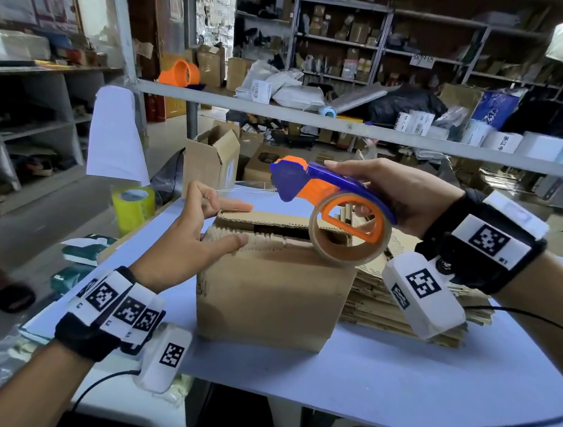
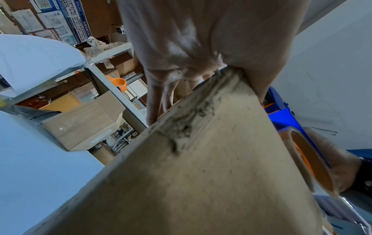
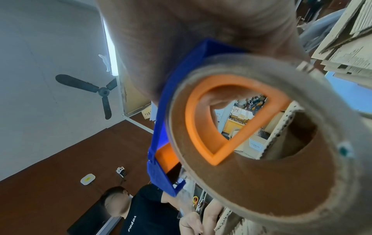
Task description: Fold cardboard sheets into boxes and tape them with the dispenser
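A brown cardboard box (image 1: pixel 273 288) stands on the blue table (image 1: pixel 395 372), its top flaps nearly closed with a dark gap between them. My left hand (image 1: pixel 196 225) is at the box's top left corner, thumb on the near flap, index finger straight on the far flap, the other fingers curled above. My right hand (image 1: pixel 395 193) grips a blue and orange tape dispenser (image 1: pixel 329 197) just above the box's right side, and its brown tape roll (image 1: pixel 350 237) touches the top. A thin clear strand runs from the dispenser's nose towards my left fingers; whether they hold it is unclear.
A stack of flat cardboard sheets (image 1: pixel 413 295) lies right of the box. A yellow tape roll (image 1: pixel 133 206) sits at the table's left edge, and an open box (image 1: pixel 209 161) stands behind. A grey shelf rail (image 1: pixel 316 120) crosses above. Another person (image 3: pixel 149 211) is nearby.
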Demonstrator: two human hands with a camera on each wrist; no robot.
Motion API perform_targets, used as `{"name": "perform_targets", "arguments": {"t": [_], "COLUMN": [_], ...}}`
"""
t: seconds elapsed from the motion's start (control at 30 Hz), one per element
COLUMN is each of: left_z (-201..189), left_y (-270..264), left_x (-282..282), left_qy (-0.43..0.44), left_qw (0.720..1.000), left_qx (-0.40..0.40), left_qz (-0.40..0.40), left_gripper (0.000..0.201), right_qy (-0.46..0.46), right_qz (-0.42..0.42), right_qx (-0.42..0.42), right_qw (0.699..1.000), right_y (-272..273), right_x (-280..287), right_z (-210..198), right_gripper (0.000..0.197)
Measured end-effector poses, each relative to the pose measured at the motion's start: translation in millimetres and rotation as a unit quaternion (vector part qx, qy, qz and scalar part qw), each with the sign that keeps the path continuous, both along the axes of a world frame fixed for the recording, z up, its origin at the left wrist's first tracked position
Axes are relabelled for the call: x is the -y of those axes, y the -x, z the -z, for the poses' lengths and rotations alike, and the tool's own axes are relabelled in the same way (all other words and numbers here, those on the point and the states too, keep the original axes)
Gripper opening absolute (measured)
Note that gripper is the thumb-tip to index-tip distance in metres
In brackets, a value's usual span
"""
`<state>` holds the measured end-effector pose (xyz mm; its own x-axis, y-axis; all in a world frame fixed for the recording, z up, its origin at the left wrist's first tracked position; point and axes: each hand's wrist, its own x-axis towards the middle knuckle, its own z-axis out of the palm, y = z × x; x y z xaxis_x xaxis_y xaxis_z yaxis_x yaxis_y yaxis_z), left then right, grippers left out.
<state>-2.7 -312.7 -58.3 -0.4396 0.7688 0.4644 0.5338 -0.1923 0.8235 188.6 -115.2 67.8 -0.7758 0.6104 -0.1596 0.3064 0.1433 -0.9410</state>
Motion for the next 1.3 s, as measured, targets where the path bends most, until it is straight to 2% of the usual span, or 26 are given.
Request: {"name": "perform_targets", "arguments": {"t": [0.33,0.43,0.57,0.63,0.77,0.87,0.93,0.97,1.07,1.1,1.2,1.3], "left_z": [1.8,1.2,1.3,1.1,1.7,3.3,3.1,2.2,-3.1,-5.3,-10.0,-13.4], "left_y": [-4.3,-9.6,-13.1,-14.2,-18.1,-20.3,-20.0,-19.3,-16.6,-16.4,-17.8,-23.2], "left_x": [-4.5,-5.5,-5.8,-5.3,-5.0,-5.9,-7.2,-7.8,-9.5,-10.0,-11.2,-13.8], "left_qy": [-0.008,-0.005,-0.004,-0.006,-0.011,-0.010,-0.008,-0.007,-0.002,0.002,0.011,0.022], "left_qw": [0.999,0.997,0.997,0.997,0.996,0.994,0.994,0.994,0.994,0.994,0.994,0.989], "left_qx": [-0.007,-0.019,-0.006,0.007,0.051,0.066,0.069,0.072,0.069,0.062,0.029,-0.022], "left_qz": [-0.048,-0.068,-0.074,-0.074,-0.079,-0.087,-0.088,-0.088,-0.089,-0.091,-0.107,-0.141], "left_gripper": [0.049,0.049,0.050,0.051,0.052,0.050,0.048,0.048,0.051,0.052,0.051,0.049], "right_qy": [0.004,-0.079,-0.186,-0.221,-0.252,-0.230,-0.221,-0.220,-0.230,-0.232,-0.221,-0.200], "right_qz": [-0.042,-0.038,-0.030,-0.042,-0.051,-0.021,-0.009,-0.003,0.002,0.002,-0.003,0.003], "right_qx": [0.013,0.002,-0.083,-0.095,-0.093,-0.104,-0.080,-0.063,0.001,0.020,0.040,0.047], "right_qw": [0.999,0.996,0.978,0.970,0.962,0.967,0.972,0.973,0.973,0.973,0.975,0.979], "right_y": [2.8,2.8,11.4,18.0,20.1,16.7,15.6,15.4,13.4,12.2,7.5,2.8], "right_x": [-3.0,-1.2,4.2,6.1,2.3,-3.6,-5.7,-5.9,-5.8,-6.1,-7.3,-7.7], "right_z": [-0.3,-6.5,-9.8,-1.5,21.1,25.8,25.3,24.0,14.8,10.8,0.9,-0.6], "right_gripper": [0.028,0.031,0.032,0.034,0.039,0.036,0.036,0.044,0.083,0.087,0.083,0.057]}}
